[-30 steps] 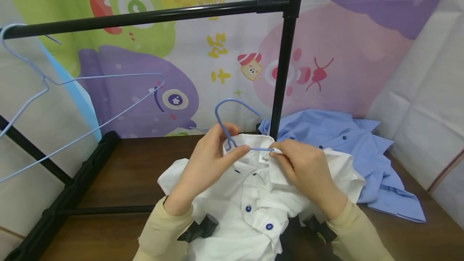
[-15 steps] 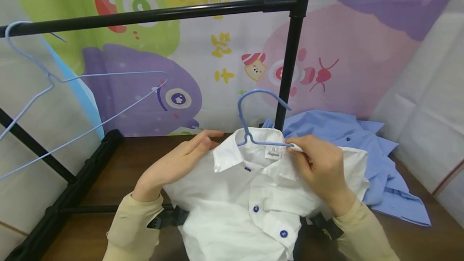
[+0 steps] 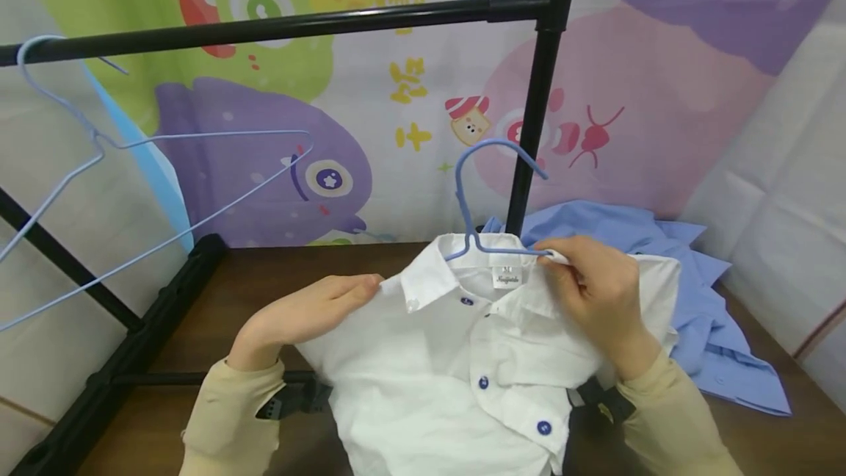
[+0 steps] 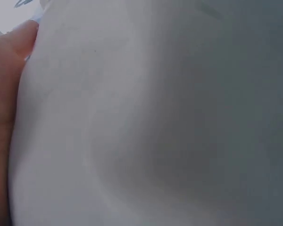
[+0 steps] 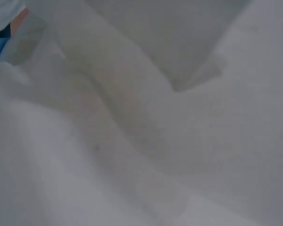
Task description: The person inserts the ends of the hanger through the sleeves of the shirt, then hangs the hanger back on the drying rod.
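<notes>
A white shirt (image 3: 423, 373) with dark blue buttons is held up in the middle of the head view. Out of its collar rises the hook of a blue hanger (image 3: 465, 197); one arm of the hanger shows across the neck, the rest is hidden in the cloth. The right hand (image 3: 598, 296) pinches the hanger arm and the shirt's collar side together. At the opposite shoulder, the left hand (image 3: 300, 318) touches the cloth with straightened fingers, partly hidden at the tips. White cloth fills most of both wrist views, with the left hand's edge visible in its own.
A black rack has a top bar (image 3: 297, 24) and an upright (image 3: 538, 101) behind the shirt. Another blue hanger (image 3: 218, 134) hangs from the bar at left. A blue shirt (image 3: 687, 300) lies crumpled on the brown table (image 3: 178, 417) at right.
The left hand has left the hanger's neck and moved left and down to the shirt's shoulder. The hanger hook has risen and shifted right; the right hand keeps its pinch.
</notes>
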The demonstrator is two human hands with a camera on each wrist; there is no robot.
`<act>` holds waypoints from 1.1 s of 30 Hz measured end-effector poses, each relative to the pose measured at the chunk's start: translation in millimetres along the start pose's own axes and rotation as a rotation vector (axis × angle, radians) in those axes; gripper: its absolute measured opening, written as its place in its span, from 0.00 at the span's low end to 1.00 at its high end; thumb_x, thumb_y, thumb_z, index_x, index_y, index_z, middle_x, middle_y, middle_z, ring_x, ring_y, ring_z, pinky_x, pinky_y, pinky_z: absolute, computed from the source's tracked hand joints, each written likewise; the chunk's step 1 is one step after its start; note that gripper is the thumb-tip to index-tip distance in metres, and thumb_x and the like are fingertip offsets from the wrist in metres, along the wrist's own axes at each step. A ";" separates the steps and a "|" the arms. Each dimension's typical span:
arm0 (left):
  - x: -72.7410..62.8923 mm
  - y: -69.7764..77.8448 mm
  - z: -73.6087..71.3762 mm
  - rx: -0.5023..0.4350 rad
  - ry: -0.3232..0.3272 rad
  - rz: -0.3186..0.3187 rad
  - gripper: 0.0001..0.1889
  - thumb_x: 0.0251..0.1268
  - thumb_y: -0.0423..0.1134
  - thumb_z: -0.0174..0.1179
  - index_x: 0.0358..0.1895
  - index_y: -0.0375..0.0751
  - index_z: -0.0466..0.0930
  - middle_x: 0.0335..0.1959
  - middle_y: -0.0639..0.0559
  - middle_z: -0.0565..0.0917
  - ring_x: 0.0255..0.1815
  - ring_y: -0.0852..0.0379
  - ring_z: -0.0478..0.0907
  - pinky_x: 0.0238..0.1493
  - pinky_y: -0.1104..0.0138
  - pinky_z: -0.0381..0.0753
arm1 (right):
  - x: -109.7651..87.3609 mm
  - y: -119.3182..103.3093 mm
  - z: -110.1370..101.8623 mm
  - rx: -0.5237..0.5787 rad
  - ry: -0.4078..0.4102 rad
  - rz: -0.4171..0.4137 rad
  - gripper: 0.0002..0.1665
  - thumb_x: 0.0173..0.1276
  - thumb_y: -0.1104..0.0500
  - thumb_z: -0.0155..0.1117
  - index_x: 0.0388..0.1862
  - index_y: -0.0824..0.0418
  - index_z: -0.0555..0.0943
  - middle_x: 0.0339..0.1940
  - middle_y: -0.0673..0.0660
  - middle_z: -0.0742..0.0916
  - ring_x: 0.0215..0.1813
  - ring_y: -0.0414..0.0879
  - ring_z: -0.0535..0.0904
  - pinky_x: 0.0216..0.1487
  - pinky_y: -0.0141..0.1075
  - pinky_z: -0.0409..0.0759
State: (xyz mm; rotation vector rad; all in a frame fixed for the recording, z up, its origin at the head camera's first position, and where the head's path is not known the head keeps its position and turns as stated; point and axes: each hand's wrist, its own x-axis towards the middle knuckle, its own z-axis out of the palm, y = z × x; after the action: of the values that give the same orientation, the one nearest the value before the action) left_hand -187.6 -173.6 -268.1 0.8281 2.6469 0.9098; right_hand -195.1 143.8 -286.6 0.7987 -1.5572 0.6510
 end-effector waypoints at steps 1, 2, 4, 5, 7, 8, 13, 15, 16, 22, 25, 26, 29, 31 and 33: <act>-0.4 -1.4 0.4 -0.003 0.004 0.006 0.33 0.72 0.55 0.32 0.64 0.29 0.61 0.64 0.38 0.66 0.67 0.44 0.59 0.65 0.51 0.57 | -0.1 1.6 -0.1 -0.003 0.000 -0.004 0.21 0.68 0.51 0.52 0.26 0.65 0.81 0.17 0.53 0.79 0.15 0.40 0.62 0.20 0.33 0.60; -0.8 -2.6 0.6 0.000 0.016 0.018 0.32 0.72 0.55 0.32 0.63 0.29 0.62 0.63 0.38 0.67 0.66 0.44 0.61 0.64 0.51 0.58 | -0.3 2.7 -0.3 -0.005 0.002 -0.005 0.20 0.68 0.51 0.52 0.26 0.65 0.81 0.16 0.53 0.79 0.15 0.40 0.61 0.20 0.33 0.59; -1.4 -4.8 0.2 0.003 0.047 0.059 0.29 0.73 0.53 0.32 0.61 0.31 0.66 0.59 0.41 0.72 0.62 0.47 0.65 0.62 0.53 0.62 | -0.6 5.0 -1.1 -0.010 0.003 -0.004 0.20 0.67 0.52 0.52 0.27 0.65 0.82 0.16 0.53 0.79 0.15 0.39 0.61 0.20 0.33 0.59; -1.6 -5.6 -0.3 0.003 0.068 0.081 0.27 0.73 0.52 0.33 0.59 0.34 0.69 0.56 0.44 0.74 0.59 0.49 0.68 0.61 0.55 0.64 | -0.7 6.0 -1.7 -0.011 0.003 -0.001 0.20 0.67 0.51 0.52 0.27 0.65 0.82 0.16 0.52 0.79 0.15 0.39 0.61 0.20 0.33 0.58; -2.0 -7.2 -1.6 -0.003 0.121 0.113 0.23 0.73 0.50 0.34 0.53 0.38 0.73 0.49 0.49 0.78 0.52 0.54 0.72 0.55 0.60 0.69 | -0.6 7.9 -3.0 -0.012 -0.001 0.011 0.20 0.67 0.51 0.52 0.27 0.65 0.82 0.15 0.52 0.78 0.16 0.39 0.60 0.20 0.32 0.58; -2.6 -7.3 -2.5 -0.013 0.149 0.123 0.21 0.73 0.49 0.35 0.51 0.41 0.75 0.45 0.52 0.79 0.48 0.57 0.73 0.52 0.62 0.71 | -0.2 8.2 -3.9 -0.006 -0.004 0.018 0.20 0.67 0.51 0.52 0.27 0.65 0.82 0.15 0.51 0.77 0.16 0.38 0.60 0.20 0.32 0.57; -5.1 -4.2 -4.7 -0.095 0.317 0.080 0.15 0.70 0.49 0.44 0.40 0.46 0.79 0.36 0.54 0.80 0.35 0.60 0.74 0.37 0.69 0.74 | 2.4 10.0 -8.5 0.012 -0.043 0.035 0.21 0.68 0.50 0.52 0.28 0.66 0.81 0.14 0.51 0.75 0.16 0.37 0.59 0.20 0.30 0.57; -4.8 -2.6 -4.2 -0.138 0.394 0.047 0.13 0.66 0.49 0.50 0.36 0.46 0.80 0.34 0.54 0.80 0.33 0.59 0.74 0.33 0.68 0.74 | 3.1 10.3 -10.1 0.019 -0.062 0.036 0.21 0.68 0.50 0.52 0.28 0.66 0.81 0.15 0.51 0.76 0.16 0.37 0.60 0.20 0.30 0.58; -4.5 -1.7 -3.8 -0.165 0.431 0.032 0.12 0.64 0.49 0.53 0.34 0.46 0.80 0.33 0.54 0.80 0.32 0.59 0.74 0.32 0.68 0.74 | 3.2 10.5 -10.7 0.023 -0.071 0.038 0.21 0.68 0.50 0.52 0.28 0.66 0.81 0.16 0.52 0.77 0.16 0.37 0.60 0.20 0.30 0.58; -4.1 2.5 -0.9 -0.343 0.642 0.009 0.09 0.55 0.42 0.63 0.28 0.39 0.80 0.25 0.59 0.82 0.30 0.59 0.75 0.28 0.68 0.73 | 2.3 13.3 -14.8 0.001 -0.127 0.039 0.22 0.69 0.49 0.51 0.30 0.65 0.81 0.20 0.53 0.81 0.17 0.37 0.64 0.21 0.30 0.62; -3.3 5.3 0.1 -0.477 0.772 0.042 0.08 0.55 0.37 0.63 0.24 0.36 0.80 0.17 0.58 0.79 0.22 0.60 0.73 0.19 0.69 0.71 | 1.5 14.8 -17.1 -0.022 -0.152 0.046 0.22 0.69 0.49 0.50 0.32 0.65 0.81 0.21 0.54 0.82 0.18 0.38 0.65 0.21 0.31 0.63; -3.0 6.5 0.4 -0.519 0.827 0.055 0.09 0.55 0.36 0.63 0.21 0.37 0.79 0.14 0.57 0.77 0.19 0.61 0.71 0.16 0.70 0.69 | 1.2 15.1 -17.9 -0.027 -0.161 0.051 0.22 0.69 0.49 0.50 0.32 0.66 0.81 0.22 0.54 0.82 0.18 0.38 0.65 0.21 0.31 0.63; -1.2 9.2 1.4 -0.678 1.006 0.103 0.13 0.56 0.35 0.62 0.15 0.39 0.76 0.08 0.54 0.71 0.10 0.62 0.65 0.10 0.71 0.63 | -0.2 15.1 -19.5 -0.041 -0.193 0.078 0.22 0.70 0.48 0.48 0.33 0.66 0.80 0.23 0.55 0.81 0.19 0.38 0.66 0.21 0.30 0.64; 0.0 10.5 2.1 -0.765 1.128 0.145 0.15 0.56 0.35 0.62 0.13 0.40 0.74 0.08 0.55 0.69 0.10 0.62 0.62 0.10 0.73 0.60 | -1.4 14.6 -20.3 -0.041 -0.221 0.097 0.23 0.71 0.48 0.47 0.35 0.66 0.79 0.25 0.56 0.81 0.21 0.39 0.69 0.23 0.30 0.66; 1.2 10.7 3.2 -0.848 1.235 0.215 0.16 0.56 0.34 0.62 0.12 0.40 0.73 0.09 0.55 0.69 0.10 0.62 0.62 0.12 0.74 0.61 | -2.7 13.9 -20.8 -0.034 -0.250 0.115 0.23 0.71 0.48 0.45 0.36 0.66 0.78 0.28 0.57 0.82 0.24 0.40 0.71 0.25 0.31 0.68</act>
State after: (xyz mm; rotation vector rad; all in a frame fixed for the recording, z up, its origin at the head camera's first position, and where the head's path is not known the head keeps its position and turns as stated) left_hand -182.7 -164.3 -263.9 0.3149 2.3405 3.0378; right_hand -193.4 168.8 -286.0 0.7918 -1.8478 0.6240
